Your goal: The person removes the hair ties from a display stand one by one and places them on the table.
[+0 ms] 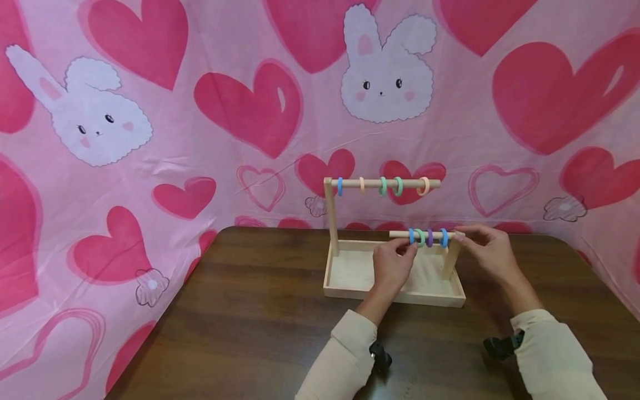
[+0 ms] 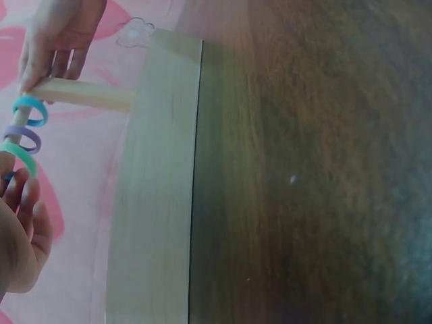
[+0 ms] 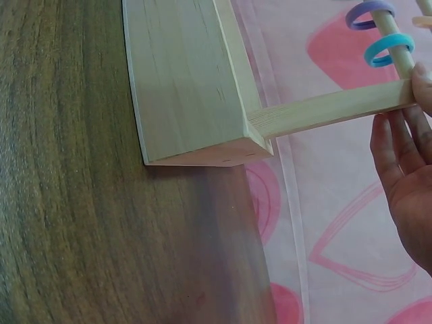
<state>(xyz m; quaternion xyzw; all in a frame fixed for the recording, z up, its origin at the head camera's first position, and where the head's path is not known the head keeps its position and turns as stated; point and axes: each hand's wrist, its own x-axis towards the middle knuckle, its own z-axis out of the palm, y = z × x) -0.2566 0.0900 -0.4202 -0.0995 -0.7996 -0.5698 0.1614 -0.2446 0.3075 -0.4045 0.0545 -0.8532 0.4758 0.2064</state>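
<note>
carefully, you are working at a pale wooden two-bar rack [image 1: 331,222], which is standing on the dark brown wooden table [image 1: 260,300], right of the scene's middle. your left hand [image 1: 392,266] is curling its fingers, and its thumb and fingertips are seemingly pinching the thin blue ring [image 1: 411,236] farthest left on the short round lower bar [image 1: 398,234]; a pale green ring [image 1: 423,239] is sitting so close on the right that you may be touching it too. your right hand [image 1: 487,253] is pinching the top of the short square wooden post [image 1: 450,261] at the bar's right end, thumb above, other fingers lying side by side below.

these rings are probably weighing little, looking smooth and perhaps slightly springy, so you are best taking each by its rim, lightly. the bar is looking stiff, but the post is supporting it only on the right; your right hand is likely bracing a sensible spot.

farther right, a purple ring [image 1: 429,238] and another blue ring are hanging. the long upper bar [image 1: 372,183] is carrying five rings, left to right: blue, peach, two green, peach. below, a shallow rectangular wooden tray [image 1: 430,299] is holding both uprights, your left hand hiding part of its floor.
</note>
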